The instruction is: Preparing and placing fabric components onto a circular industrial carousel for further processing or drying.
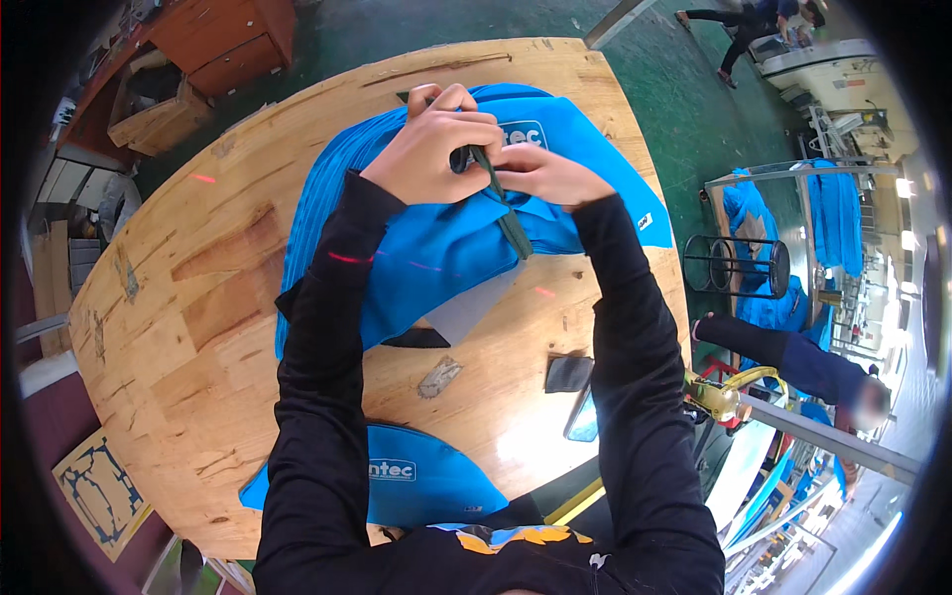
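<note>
My left hand [436,154] is curled closed around a dark green strap [511,223] over a layered stack of blue fabric pieces [367,253] with a white printed logo. My right hand [550,177] meets it from the right, fingers closed beside the strap, their tips partly hidden. The strap runs down across the upper fabric to its lower edge. A grey piece [476,302] and a black piece show under the blue fabric. Between my forearms, at the near edge of the wooden table [178,377], lies another blue piece [436,476] with a logo.
A dark pouch [568,374] and a phone [582,416] lie by my right forearm. At right are stools [734,268], hanging blue fabric [833,218], a metal rail and two other people [833,372], one farther back. A wooden desk [218,50] stands upper left.
</note>
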Available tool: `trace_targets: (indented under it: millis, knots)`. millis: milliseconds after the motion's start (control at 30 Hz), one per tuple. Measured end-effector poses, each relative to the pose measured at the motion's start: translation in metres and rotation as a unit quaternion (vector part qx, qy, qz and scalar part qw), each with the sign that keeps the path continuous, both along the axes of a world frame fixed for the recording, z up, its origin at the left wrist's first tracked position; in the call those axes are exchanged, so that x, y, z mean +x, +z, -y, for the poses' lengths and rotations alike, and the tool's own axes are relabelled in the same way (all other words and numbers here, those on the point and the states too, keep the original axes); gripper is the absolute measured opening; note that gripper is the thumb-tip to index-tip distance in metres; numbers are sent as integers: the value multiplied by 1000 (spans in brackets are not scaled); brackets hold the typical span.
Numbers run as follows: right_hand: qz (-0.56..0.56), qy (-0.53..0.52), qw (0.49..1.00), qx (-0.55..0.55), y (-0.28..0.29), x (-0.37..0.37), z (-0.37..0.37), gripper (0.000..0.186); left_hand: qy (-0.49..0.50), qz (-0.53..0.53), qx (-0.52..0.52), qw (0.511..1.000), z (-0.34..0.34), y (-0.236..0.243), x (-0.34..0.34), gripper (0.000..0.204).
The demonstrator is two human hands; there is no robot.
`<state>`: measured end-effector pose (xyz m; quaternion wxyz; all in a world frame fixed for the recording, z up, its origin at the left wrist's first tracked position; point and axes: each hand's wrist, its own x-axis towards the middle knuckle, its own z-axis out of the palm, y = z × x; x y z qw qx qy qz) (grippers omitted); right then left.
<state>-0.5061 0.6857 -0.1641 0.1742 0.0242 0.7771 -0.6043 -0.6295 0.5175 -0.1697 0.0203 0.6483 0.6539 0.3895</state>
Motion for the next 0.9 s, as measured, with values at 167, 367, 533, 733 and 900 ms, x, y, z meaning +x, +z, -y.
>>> trace_targets:
  millis: [167,367,533,733,900]
  knots:
    - [-88,-51,995,7,-11,-4,7,24,12,-33,-33,999,2,-1,-1,16]
    - [-262,-60,938,218,-1,27,0,21,62,-6,29,998,19,-5,16,31]
    - [-300,-58,868,391,29,6,-27,17,203,50,-66,976,33,-18,-22,18]
    - [-386,-17,833,395,-11,-35,-16,30,280,-107,55,952,8,-30,-21,27]
    - [-416,-66,784,457,-19,-32,1,29,196,26,22,980,-3,-35,-44,20]
